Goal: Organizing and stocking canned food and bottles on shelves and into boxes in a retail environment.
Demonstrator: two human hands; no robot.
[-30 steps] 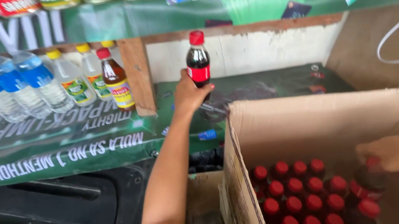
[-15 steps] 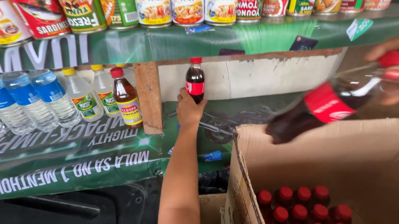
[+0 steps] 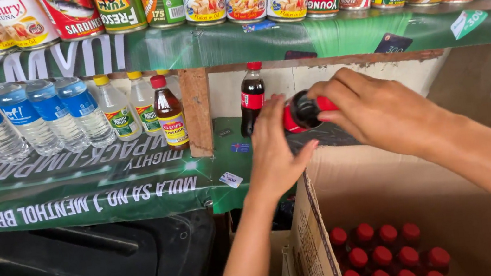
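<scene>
Here, both hands, right hand (image 3: 383,112) and left hand (image 3: 273,153), grip one dark soda bottle (image 3: 304,111); another bottle (image 3: 251,99) already stands shelved, many remain in the cardboard box (image 3: 392,181)

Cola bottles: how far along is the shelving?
One cola bottle stands upright on the shelf. A second bottle lies tilted between the left hand and right hand, not yet set down. Many red-capped bottles remain in the cardboard box.
</scene>
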